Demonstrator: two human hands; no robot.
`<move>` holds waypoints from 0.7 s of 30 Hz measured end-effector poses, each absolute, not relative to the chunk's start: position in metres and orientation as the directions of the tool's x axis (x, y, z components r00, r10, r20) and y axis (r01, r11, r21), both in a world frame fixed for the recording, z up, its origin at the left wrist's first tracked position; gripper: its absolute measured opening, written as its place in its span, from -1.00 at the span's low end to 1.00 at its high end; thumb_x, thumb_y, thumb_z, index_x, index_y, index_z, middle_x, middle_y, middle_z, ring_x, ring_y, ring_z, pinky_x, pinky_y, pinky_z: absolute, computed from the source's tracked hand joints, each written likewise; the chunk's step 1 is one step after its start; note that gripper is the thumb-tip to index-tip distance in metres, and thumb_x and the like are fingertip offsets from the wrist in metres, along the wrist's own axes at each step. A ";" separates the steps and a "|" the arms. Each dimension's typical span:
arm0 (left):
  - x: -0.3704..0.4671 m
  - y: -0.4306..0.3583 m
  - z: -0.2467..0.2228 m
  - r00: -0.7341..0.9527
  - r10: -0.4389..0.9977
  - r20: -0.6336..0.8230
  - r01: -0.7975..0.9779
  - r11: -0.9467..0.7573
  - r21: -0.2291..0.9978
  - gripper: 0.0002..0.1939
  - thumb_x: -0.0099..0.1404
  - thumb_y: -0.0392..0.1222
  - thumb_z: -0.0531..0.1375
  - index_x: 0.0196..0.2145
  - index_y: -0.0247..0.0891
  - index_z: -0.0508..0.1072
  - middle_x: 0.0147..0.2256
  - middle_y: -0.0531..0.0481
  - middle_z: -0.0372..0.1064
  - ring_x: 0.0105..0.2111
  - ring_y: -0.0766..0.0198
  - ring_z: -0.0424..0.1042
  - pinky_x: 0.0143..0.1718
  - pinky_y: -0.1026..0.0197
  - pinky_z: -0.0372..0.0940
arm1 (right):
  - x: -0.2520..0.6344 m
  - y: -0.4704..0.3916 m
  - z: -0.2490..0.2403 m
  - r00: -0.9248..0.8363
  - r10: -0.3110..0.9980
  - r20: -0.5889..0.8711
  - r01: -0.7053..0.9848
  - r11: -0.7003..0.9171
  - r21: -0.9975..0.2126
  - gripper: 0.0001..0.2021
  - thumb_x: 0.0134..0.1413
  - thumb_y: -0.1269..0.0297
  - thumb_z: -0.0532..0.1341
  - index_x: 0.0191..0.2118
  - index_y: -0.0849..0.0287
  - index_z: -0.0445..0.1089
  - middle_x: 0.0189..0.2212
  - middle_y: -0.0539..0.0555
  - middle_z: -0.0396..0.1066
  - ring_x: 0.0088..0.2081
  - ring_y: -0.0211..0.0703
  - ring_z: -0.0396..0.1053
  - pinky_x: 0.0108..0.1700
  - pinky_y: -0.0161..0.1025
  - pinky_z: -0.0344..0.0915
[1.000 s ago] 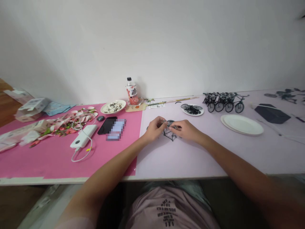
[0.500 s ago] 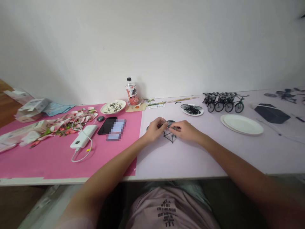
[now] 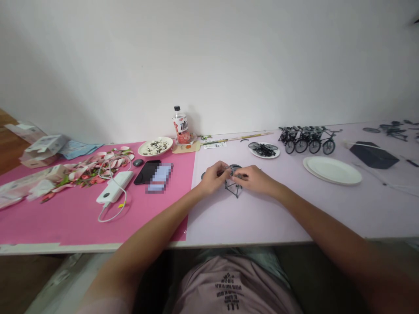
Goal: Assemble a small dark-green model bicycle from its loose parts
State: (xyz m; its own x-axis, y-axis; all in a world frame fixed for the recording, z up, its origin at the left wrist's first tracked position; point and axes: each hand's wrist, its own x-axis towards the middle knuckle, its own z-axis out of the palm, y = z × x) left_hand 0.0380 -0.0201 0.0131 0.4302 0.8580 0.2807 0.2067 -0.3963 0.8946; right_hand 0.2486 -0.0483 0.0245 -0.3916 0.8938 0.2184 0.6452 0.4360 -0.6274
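Observation:
Both hands meet over the pale part of the table, fingers closed in pinches. My left hand [image 3: 214, 176] and my right hand [image 3: 255, 179] grip small dark parts between their fingertips, too small to make out singly. Below the fingers shows a dark model bicycle frame [image 3: 234, 190], its thin bars pointing toward me. Just beyond the fingertips lies a dark model wheel [image 3: 235, 166], partly covered by the hands. To the right, several assembled black model bicycles [image 3: 307, 140] stand in a row.
Black small parts fill a white plate [image 3: 264, 151] behind my hands. Stacked white plates [image 3: 334, 170] and a dark grey folded piece [image 3: 373, 155] lie right. On the pink side are a phone [image 3: 148, 172], a power bank [image 3: 115, 187], petals [image 3: 98, 168] and a bottle [image 3: 182, 126].
Hardly anything differs. The fingers of my right hand have shifted slightly at the small parts, and the frame below sits a touch lower.

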 end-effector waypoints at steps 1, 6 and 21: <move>0.038 -0.020 0.013 0.432 0.858 0.278 0.211 -0.396 0.894 -0.69 0.39 0.09 0.23 -0.21 -0.23 0.38 -0.37 0.00 0.47 -0.37 0.28 0.43 -0.31 0.23 0.31 | 0.249 -0.048 0.024 -0.393 0.894 0.215 0.644 0.435 -0.630 -0.63 0.24 0.04 0.21 -0.51 0.11 0.17 -0.61 -0.10 0.08 -0.52 -0.27 0.01 -0.43 -0.24 -0.07; 0.038 -0.019 0.011 0.437 0.855 0.279 0.217 -0.401 0.890 -0.70 0.38 0.08 0.23 -0.21 -0.23 0.39 -0.37 0.01 0.48 -0.36 0.27 0.44 -0.30 0.22 0.32 | 0.247 -0.049 0.027 -0.394 0.898 0.196 0.652 0.423 -0.629 -0.62 0.23 0.05 0.20 -0.52 0.11 0.13 -0.61 -0.10 0.08 -0.52 -0.27 0.01 -0.43 -0.23 -0.08; 0.038 -0.021 0.012 0.461 0.847 0.264 0.273 -0.418 0.866 -0.78 0.40 -0.01 0.18 -0.21 -0.22 0.41 -0.37 0.01 0.48 -0.38 0.27 0.42 -0.31 0.21 0.32 | 0.246 -0.050 0.025 -0.392 0.904 0.173 0.680 0.411 -0.607 -0.60 0.23 0.04 0.20 -0.53 0.11 0.13 -0.62 -0.08 0.16 -0.53 -0.26 0.07 -0.41 -0.22 -0.08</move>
